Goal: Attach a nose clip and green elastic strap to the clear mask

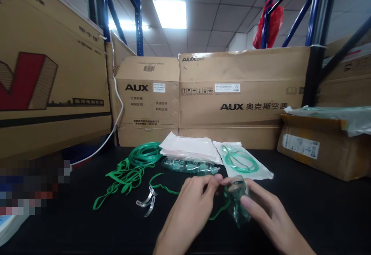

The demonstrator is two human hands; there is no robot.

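A clear green oxygen mask point(239, 202) is held by its edge in my right hand point(262, 202), thumb on the near side and fingers behind. My left hand point(193, 204) is closed in a pinch beside the mask's upper left edge, its fingertips close to those of my right hand. What the pinch holds is hidden. A green elastic strap point(222, 209) hangs at the mask's left side. Another length of green strap point(165, 187) runs out on the table to the left of my left hand. Thin metal nose clips point(149, 202) lie on the black table left of my hands.
Behind my hands lie a coil of green tubing point(145, 154), a heap of green straps point(124, 177), several stacked masks point(188, 166), white packages point(191, 148) and bagged tubing point(240, 160). Cardboard boxes point(243, 96) wall the back; an opened carton point(327, 146) stands right.
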